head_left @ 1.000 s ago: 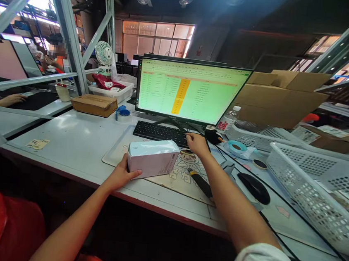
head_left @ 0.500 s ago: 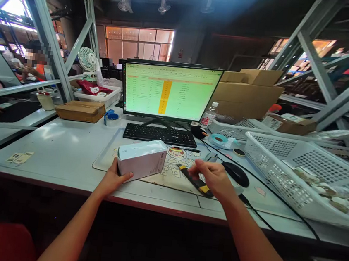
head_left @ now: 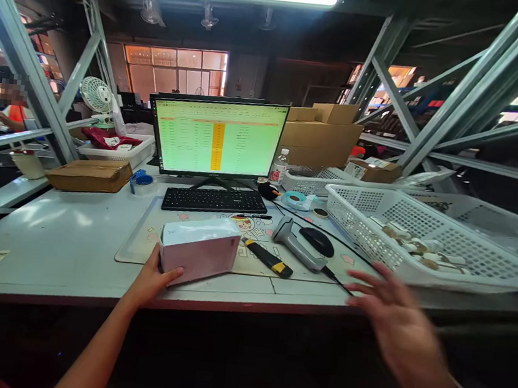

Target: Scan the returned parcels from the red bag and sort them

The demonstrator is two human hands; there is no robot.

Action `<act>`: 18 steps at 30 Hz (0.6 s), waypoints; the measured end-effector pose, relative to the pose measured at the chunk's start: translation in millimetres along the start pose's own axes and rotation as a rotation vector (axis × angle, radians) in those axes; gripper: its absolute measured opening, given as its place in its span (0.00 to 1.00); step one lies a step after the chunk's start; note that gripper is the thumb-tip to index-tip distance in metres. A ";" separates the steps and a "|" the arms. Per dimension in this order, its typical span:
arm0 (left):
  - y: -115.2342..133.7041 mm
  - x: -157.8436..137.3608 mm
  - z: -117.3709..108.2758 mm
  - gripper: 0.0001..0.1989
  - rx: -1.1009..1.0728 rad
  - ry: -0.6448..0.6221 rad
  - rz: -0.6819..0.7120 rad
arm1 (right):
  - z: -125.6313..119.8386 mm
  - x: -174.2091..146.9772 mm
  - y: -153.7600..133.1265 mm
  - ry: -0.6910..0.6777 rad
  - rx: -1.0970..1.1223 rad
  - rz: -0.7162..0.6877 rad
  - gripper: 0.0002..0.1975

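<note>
A left hand (head_left: 152, 278) grasps one end of a white box (head_left: 199, 259) at the near edge of a desk (head_left: 51, 234), its thumb pressed to the near face, as I watch from afar through the head camera. The box sits over the near side of a printed mat (head_left: 135, 246); I cannot tell whether its underside is resting or slightly lifted. On the right, a blurred right hand (head_left: 398, 320) hangs by the desk's near edge, its grip released and fingers spread, close to the cable of a gray scanner (head_left: 302, 248); I cannot tell whether the two touch. Between box and scanner I see a black-and-yellow utility knife (head_left: 267, 258) lying on the mat, with a black mouse (head_left: 317, 241) just beside the scanner on its far side. Beyond the box stretch a black keyboard (head_left: 214, 200) and a lit monitor (head_left: 218, 137) showing a table with one orange column. To the right, a white basket (head_left: 376, 246) holds small pale and brown pieces, too small for me to name. On the left I make out a brown carton (head_left: 89, 175) near a roll of blue tape (head_left: 141, 180).
</note>
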State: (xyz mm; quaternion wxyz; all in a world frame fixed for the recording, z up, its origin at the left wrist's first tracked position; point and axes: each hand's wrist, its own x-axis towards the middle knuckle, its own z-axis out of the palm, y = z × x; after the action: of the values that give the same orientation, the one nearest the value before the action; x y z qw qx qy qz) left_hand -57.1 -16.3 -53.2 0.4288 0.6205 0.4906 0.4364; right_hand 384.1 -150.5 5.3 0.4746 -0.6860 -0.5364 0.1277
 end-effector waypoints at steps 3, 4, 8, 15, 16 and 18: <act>12.7 -24.0 14.1 0.37 -0.044 -0.139 0.002 | 56.3 -3.2 -31.5 -0.475 0.289 0.003 0.55; 16.4 -32.9 17.7 0.36 -0.052 -0.183 0.001 | 71.4 -6.3 -40.2 -0.621 0.332 0.006 0.54; 22.6 -61.0 20.7 0.38 -0.015 -0.270 -0.021 | 104.6 -26.9 -55.4 -0.870 0.570 0.046 0.45; 17.9 -64.7 25.4 0.61 0.020 -0.282 0.042 | 23.2 -29.5 -22.7 -0.438 0.499 0.120 0.39; 23.8 -66.3 28.7 0.57 0.008 -0.301 0.092 | -10.3 -30.9 -12.7 -0.241 0.460 0.157 0.37; 42.9 -74.5 36.2 0.43 -0.017 -0.380 0.221 | -86.0 -45.5 7.8 0.261 0.381 0.174 0.34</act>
State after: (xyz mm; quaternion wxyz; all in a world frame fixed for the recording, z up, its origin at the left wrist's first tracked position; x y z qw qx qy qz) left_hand -22.5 -99.7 -30.0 0.4683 0.7378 0.3262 0.3604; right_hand 430.0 -233.5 28.4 0.6479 -0.6386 -0.3756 0.1771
